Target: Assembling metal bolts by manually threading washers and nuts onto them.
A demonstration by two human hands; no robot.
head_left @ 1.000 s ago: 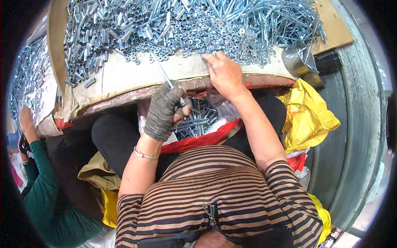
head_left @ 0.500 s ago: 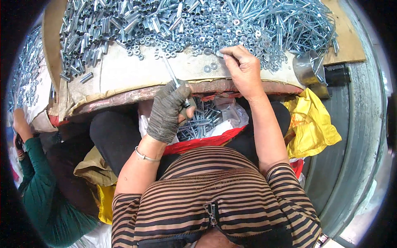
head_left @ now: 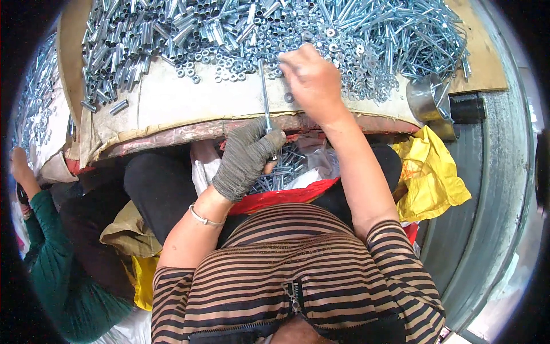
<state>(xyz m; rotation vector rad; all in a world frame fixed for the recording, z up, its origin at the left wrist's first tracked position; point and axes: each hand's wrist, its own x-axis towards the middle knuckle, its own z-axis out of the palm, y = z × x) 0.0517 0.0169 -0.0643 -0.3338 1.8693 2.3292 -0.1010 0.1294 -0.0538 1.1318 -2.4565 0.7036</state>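
Note:
My left hand (head_left: 246, 155), in a grey fingerless-style glove, is closed around the lower end of a long thin metal bolt (head_left: 264, 94). The bolt points away from me over the table edge, its tip near the nuts. Bare, my right hand (head_left: 312, 77) is closed in a pinch at the near side of the parts pile, right of the bolt's tip. What its fingertips hold is too small and blurred to make out. Below its fingers lies a loose flat washer (head_left: 289, 97). Hex nuts (head_left: 229, 71) and more washers (head_left: 366, 74) surround the fingers.
Metal sleeves (head_left: 132, 54) heap at left, and thin rods (head_left: 412, 34) at right. A metal cup (head_left: 424, 97) stands at the table's right edge. In my lap a red-edged bag (head_left: 281, 198) holds finished-looking bolts. A yellow sack (head_left: 432, 175) hangs right; a green-sleeved co-worker (head_left: 63, 269) sits left.
My right hand has moved left and farther over the pile, toward the bolt's tip. My left hand has shifted right, turning the bolt more upright in the picture.

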